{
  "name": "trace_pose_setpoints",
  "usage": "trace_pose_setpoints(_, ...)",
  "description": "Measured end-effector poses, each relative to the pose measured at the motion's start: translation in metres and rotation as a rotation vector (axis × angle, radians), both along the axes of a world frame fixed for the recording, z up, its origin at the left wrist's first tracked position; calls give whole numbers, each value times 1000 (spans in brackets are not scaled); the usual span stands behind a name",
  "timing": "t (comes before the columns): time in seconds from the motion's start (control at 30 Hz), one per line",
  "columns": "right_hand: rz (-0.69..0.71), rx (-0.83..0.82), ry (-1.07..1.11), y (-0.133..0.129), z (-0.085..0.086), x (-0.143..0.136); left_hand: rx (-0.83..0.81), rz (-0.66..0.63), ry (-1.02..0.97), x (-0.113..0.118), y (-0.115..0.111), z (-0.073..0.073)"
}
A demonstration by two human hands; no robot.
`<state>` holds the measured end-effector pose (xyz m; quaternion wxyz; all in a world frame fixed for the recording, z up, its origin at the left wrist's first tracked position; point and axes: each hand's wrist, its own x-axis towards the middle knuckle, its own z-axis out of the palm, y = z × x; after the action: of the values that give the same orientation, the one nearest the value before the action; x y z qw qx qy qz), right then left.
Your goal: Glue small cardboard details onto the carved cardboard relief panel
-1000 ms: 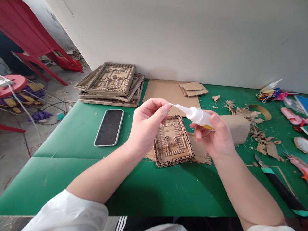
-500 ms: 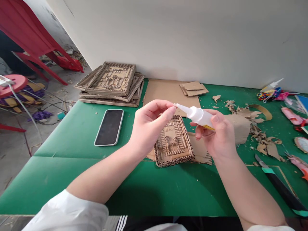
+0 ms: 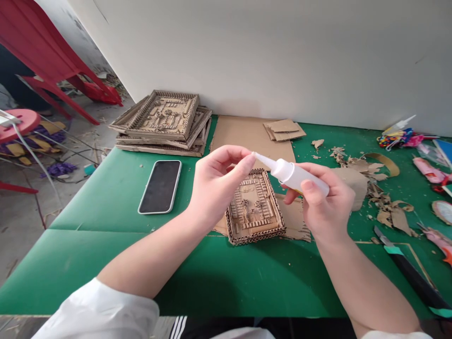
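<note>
Well, btl (image 3: 298, 177) aslant (nozzle (image 3: 264, 160) L)

Upper-left corner of cardboard panel (image 3: 254, 207) behind left hand (image 3: 216, 182)

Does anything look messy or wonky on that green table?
Yes! Torn cardboard scraps and crumbs lie scattered on the right side. The knife near them has its blade sticking out, which looks risky. The stack of cardboard frames at the back left is crooked, too.
</note>
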<state>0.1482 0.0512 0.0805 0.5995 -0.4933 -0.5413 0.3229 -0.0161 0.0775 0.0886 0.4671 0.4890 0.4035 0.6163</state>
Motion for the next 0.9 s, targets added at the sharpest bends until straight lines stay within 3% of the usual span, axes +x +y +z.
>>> trace_pose_setpoints(0.2, -7, -35, -27, -5, 5, 0, 25, 43, 43, 0, 0, 0)
trace_pose_setpoints(0.43, 18, -17, 51, 1, -2, 0, 53, 26, 26, 0, 0, -1)
trace_pose_setpoints(0.7, 238, -243, 271, 11, -5, 9, 88, -7, 66, -1, -3, 0)
trace_pose_setpoints(0.9, 254, -305, 306, 15, -2, 10, 78, 7, 42, -1, -1, 0)
